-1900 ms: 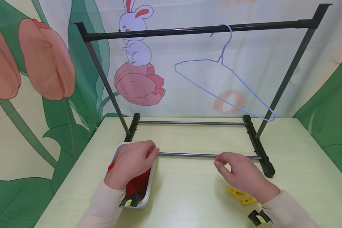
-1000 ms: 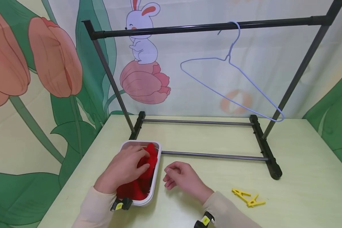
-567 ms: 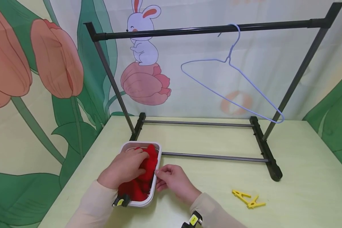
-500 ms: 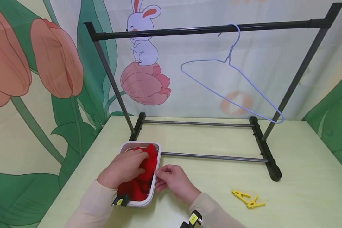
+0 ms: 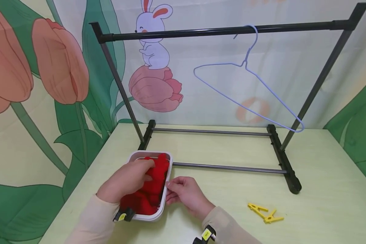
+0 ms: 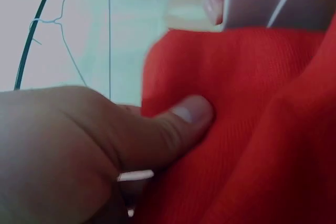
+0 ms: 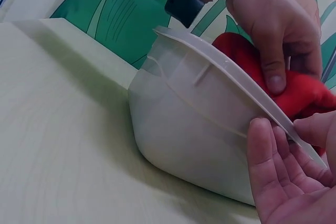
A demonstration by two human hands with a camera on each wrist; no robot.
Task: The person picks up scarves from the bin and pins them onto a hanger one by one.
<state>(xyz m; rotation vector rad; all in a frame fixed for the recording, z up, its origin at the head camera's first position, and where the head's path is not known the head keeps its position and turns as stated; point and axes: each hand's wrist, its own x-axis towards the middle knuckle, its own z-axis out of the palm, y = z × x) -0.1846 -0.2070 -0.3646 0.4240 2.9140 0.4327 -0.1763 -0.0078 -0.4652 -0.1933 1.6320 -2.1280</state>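
Bright red knit cloth (image 5: 154, 183) lies bunched in a white plastic tub (image 5: 169, 173) on the table's left side. My left hand (image 5: 126, 179) reaches into the tub from the left. In the left wrist view its thumb (image 6: 178, 127) presses on the red cloth, pinching a fold against fingers mostly hidden behind it. At the tub's right side, my right hand (image 5: 187, 193) pinches the rim, thumb above and fingers below the lip, as the right wrist view shows (image 7: 294, 166). What kind of garment the cloth is cannot be seen.
A black rack (image 5: 186, 33) stands behind the tub, with a lilac wire hanger (image 5: 219, 91) hooked on its top bar. Two yellow clothes pegs (image 5: 265, 214) lie on the table at the right. Its lower bar (image 5: 228, 167) runs just right of the tub.
My right hand came left from near the pegs to the tub's rim and has stayed there. My left hand went into the tub, then lately shifted slightly left, and the red cloth moved with it.
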